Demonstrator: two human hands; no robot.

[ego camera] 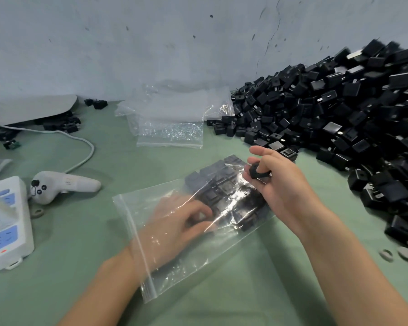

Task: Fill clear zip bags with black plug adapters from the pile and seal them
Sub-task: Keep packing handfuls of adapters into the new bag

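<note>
A clear zip bag [174, 262] lies on the green table, mouth toward me, with several black plug adapters [224, 187] packed at its far end. My left hand [177, 222] reaches inside the bag, fingers curled against the adapters; whether it grips one I cannot tell. My right hand [278, 184] hovers at the bag's far right corner and holds a black adapter [257, 171] in its curled fingers. The big pile of black adapters [339, 114] fills the right side against the wall.
A stack of empty clear bags [170, 121] lies at the back centre. At left sit a white power strip [5, 222], a white controller [57, 184] with a cable, and a few stray adapters [59, 123]. Two small rings [396, 254] lie at far right.
</note>
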